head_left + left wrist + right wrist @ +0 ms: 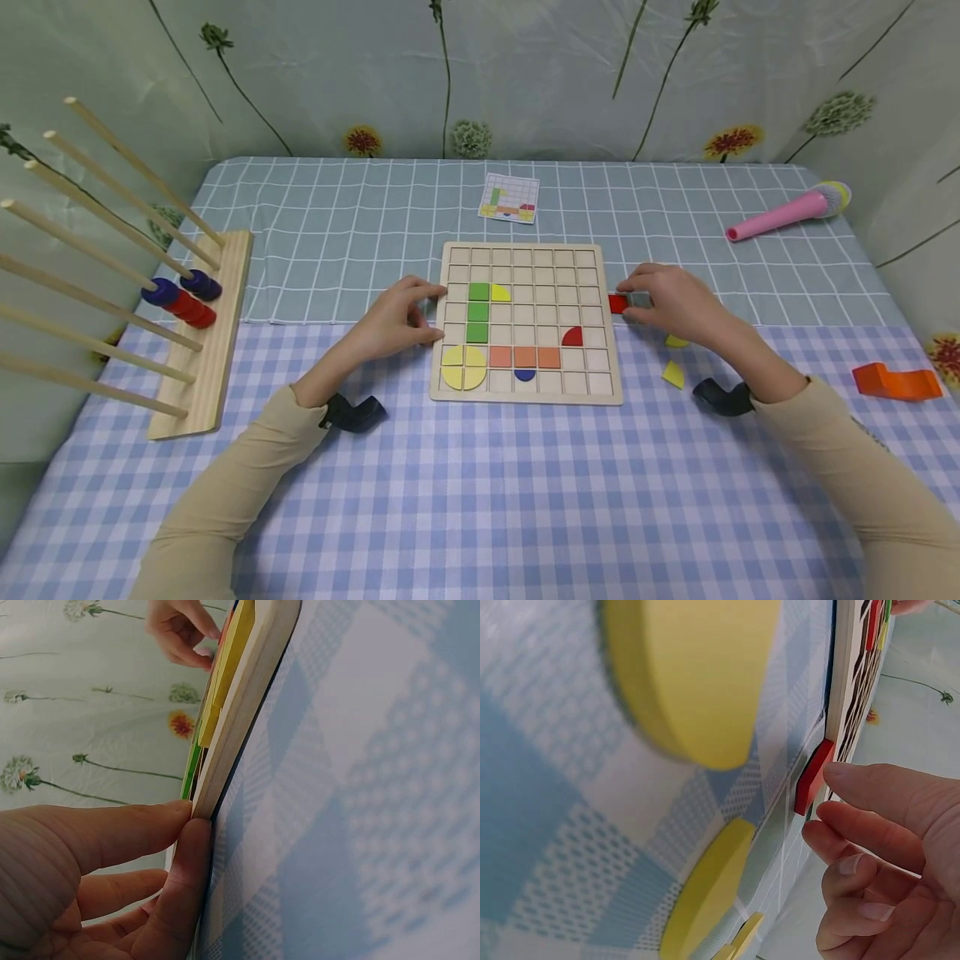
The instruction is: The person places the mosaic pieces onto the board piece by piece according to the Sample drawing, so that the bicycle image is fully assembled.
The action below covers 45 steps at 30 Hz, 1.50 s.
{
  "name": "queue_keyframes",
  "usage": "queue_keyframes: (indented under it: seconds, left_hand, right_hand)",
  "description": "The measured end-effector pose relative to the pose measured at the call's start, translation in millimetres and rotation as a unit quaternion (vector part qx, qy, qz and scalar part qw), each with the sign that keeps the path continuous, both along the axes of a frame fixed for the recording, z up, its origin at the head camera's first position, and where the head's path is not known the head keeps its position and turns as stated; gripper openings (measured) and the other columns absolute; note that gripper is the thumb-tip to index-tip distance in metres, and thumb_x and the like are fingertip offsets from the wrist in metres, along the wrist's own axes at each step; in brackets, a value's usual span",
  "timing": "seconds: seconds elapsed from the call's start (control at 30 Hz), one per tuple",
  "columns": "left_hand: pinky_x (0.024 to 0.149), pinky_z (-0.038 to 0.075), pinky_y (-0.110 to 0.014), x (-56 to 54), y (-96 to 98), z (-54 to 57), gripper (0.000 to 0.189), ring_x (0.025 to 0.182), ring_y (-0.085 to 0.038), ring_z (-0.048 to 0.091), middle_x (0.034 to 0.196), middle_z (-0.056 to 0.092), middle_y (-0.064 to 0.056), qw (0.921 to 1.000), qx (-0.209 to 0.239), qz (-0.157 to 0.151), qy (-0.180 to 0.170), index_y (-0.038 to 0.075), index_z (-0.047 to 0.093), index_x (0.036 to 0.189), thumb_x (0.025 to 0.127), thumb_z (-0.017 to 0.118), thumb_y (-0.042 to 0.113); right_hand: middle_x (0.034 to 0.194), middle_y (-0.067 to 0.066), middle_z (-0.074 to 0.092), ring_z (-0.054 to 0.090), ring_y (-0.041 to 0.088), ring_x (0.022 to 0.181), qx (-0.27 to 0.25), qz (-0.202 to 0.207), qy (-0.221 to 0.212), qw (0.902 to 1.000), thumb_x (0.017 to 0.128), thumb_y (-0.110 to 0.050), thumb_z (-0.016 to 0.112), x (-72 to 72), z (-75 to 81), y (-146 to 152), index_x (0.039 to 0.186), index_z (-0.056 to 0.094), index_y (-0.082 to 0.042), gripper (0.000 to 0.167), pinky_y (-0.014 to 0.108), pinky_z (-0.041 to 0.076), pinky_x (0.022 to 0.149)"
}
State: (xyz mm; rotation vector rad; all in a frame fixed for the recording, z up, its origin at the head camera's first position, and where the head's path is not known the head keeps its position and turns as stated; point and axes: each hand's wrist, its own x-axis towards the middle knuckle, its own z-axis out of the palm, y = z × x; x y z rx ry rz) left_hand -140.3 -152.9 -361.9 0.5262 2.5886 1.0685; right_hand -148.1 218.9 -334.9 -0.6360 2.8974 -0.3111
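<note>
L hand [392,321] pinches the board [544,293] at its 9 o'clock edge & R hand [669,300] pinches the red pc [616,304] just off its 3 o'clock edge, so prob. picking-up step; next move needs a gentle lift.

Setting: a play or learning table; building type undeterminable. Evidence: flower-print hanging cloth [555,83] at twelve o'clock, gingham tablecloth [480,508] at six, wooden rod-and-ring toy [227,333] at nine, toy microphone [783,215] at two.
</note>
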Motion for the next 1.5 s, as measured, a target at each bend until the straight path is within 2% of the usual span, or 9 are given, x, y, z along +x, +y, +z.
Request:
queue_keyframes:
  seconds: [0.23, 0.47, 0.57, 0.77, 1.07, 1.33, 1.5]
  left_hand:
    - [0.06, 0.046, -0.021, -0.3, -0.2, -0.6, 0.063, 0.07, -0.014, 0.058, 0.123, 0.049, -0.014, 1.0, 0.004, -0.002, -0.001, 0.002, 0.047, 0.136, 0.079, 0.073, 0.01]
    - [0.06, 0.046, -0.021, 0.0, -0.4, 0.1, 0.063, 0.07, -0.014, 0.058, 0.123, 0.049, -0.014, 1.0, 0.004, -0.002, -0.002, 0.002, 0.047, 0.136, 0.079, 0.073, 0.009]
    - [0.06, 0.046, -0.021, 0.0, -0.2, 0.4, 0.063, 0.07, -0.014, 0.058, 0.123, 0.049, -0.014, 1.0, 0.004, -0.002, -0.003, 0.002, 0.047, 0.136, 0.079, 0.073, 0.009]
    - [0.06, 0.046, -0.021, 0.0, 0.1, 1.0, 0.063, 0.07, -0.014, 0.058, 0.123, 0.049, -0.014, 1.0, 0.002, -0.002, -0.001, 0.002, 0.046, 0.137, 0.08, 0.073, 0.01]
    - [0.06, 0.046, -0.021, 0.3, 0.0, 0.3, 0.063, 0.071, -0.014, 0.058, 0.123, 0.048, -0.015, 1.0, 0.002, -0.003, -0.001, 0.002, 0.046, 0.136, 0.08, 0.073, 0.009]
    - [0.06, 0.046, -0.021, 1.1, 0.4, 0.7, 0.063, 0.07, -0.014, 0.057, 0.123, 0.048, -0.015, 1.0, 0.002, -0.002, -0.004, 0.002, 0.047, 0.136, 0.079, 0.073, 0.009]
    - [0.06, 0.046, -0.021, 0.9, 0.5, 1.0, 0.063, 0.071, -0.014, 0.058, 0.123, 0.048, -0.015, 1.0, 0.0, -0.002, 0.001, 0.002, 0.047, 0.136, 0.079, 0.073, 0.009]
  right_hand:
    - [0.108, 0.018, 0.064, 0.059, 0.03, 0.095, 0.008, -0.005, -0.017, 0.9998, 0.081, -0.013, 0.07, -1.2, -2.3, -1.3, 0.111, 0.067, 0.0, 0.032, 0.045, 0.05, 0.081]
    - [0.095, 0.014, 0.064, 0.056, 0.023, 0.08, 0.009, -0.005, -0.009, 0.9999, 0.079, -0.011, 0.07, -1.1, -4.1, -3.0, 0.105, 0.069, 0.0, 0.028, 0.039, 0.049, 0.071]
    - [0.09, 0.012, 0.064, 0.053, 0.021, 0.075, 0.018, -0.016, -0.011, 0.9996, 0.078, -0.012, 0.071, 0.9, -2.3, -2.6, 0.101, 0.07, 0.0, 0.026, 0.036, 0.048, 0.067]
    - [0.088, 0.013, 0.066, 0.054, 0.022, 0.076, 0.029, -0.027, -0.005, 0.9992, 0.077, -0.014, 0.072, 8.4, 5.5, -0.2, 0.097, 0.071, 0.001, 0.025, 0.038, 0.049, 0.069]
    - [0.09, 0.009, 0.066, 0.053, 0.018, 0.073, 0.021, -0.005, -0.013, 0.9997, 0.078, -0.017, 0.072, 21.3, 10.6, -8.1, 0.101, 0.071, -0.003, 0.027, 0.03, 0.046, 0.062]
    - [0.093, 0.008, 0.068, 0.057, 0.018, 0.078, -0.005, 0.023, 0.003, 0.9997, 0.078, -0.016, 0.073, 30.4, 6.6, -16.2, 0.099, 0.072, -0.005, 0.024, 0.033, 0.051, 0.065]
    - [0.094, 0.009, 0.068, 0.059, 0.019, 0.08, -0.004, 0.032, 0.008, 0.9994, 0.077, -0.014, 0.074, 32.8, 3.7, -20.5, 0.1, 0.072, -0.004, 0.025, 0.035, 0.053, 0.072]
